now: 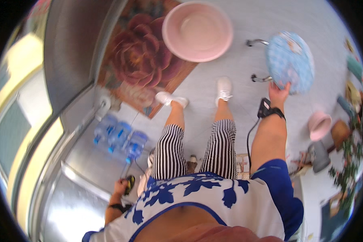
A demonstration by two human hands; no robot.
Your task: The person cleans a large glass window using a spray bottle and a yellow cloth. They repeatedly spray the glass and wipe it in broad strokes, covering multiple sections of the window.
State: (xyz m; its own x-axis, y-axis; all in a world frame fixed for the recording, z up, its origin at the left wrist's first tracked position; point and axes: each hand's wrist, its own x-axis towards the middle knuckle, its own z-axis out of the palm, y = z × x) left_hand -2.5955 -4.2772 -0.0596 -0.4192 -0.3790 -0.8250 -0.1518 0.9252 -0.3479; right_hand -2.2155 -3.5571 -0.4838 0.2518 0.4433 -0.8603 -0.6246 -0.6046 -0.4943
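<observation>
My right hand point(279, 90) is at the near edge of a round stool point(290, 62) with a pale blue patterned cover, its fingers partly hidden at the cushion's rim. Curved metal legs with dark feet stick out from the stool's left side. A black strap with a small dark device and a cable sits on that wrist. Low at the left, my left hand point(120, 186) is closed around a black and yellow object point(129, 184), whose kind I cannot make out. A large pink plastic basin point(197, 31) lies ahead, partly over a floral mat point(136, 57).
Several large blue water bottles point(119, 134) stand at the left by a metal-framed doorway point(78, 121). On the right are a small pink bucket point(320, 125), a grey container point(319, 156), a brown pot point(340, 134) and leafy plants point(348, 163).
</observation>
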